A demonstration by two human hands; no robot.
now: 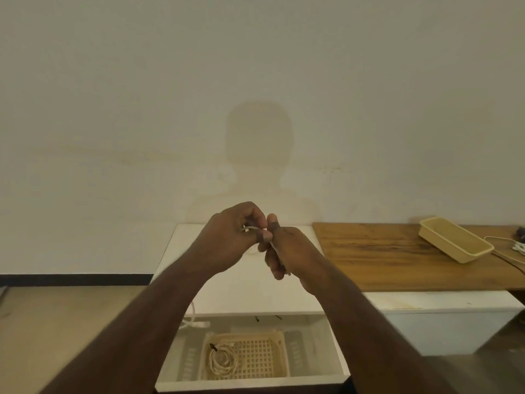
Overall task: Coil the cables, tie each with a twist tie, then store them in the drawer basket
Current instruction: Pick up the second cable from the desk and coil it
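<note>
My left hand [231, 237] and my right hand [287, 251] meet above the white cabinet top [235, 291]. Both hold a white cable [250, 228], of which only short bits show between the fingers. Another stretch of white cable [194, 318] hangs over the cabinet's front edge into the open drawer [338, 362]. In the drawer sits a beige lattice basket [255, 356]. A coiled white cable [223, 361] bound with a dark twist tie lies in the basket's left half. Two dark twist ties [267, 318] lie near the cabinet's front edge.
To the right, a wooden tabletop [383, 257] carries a beige tray [454, 243], and more white cable [518, 247] lies at the far right. A white box [443, 317] stands below the table. A plain wall lies behind.
</note>
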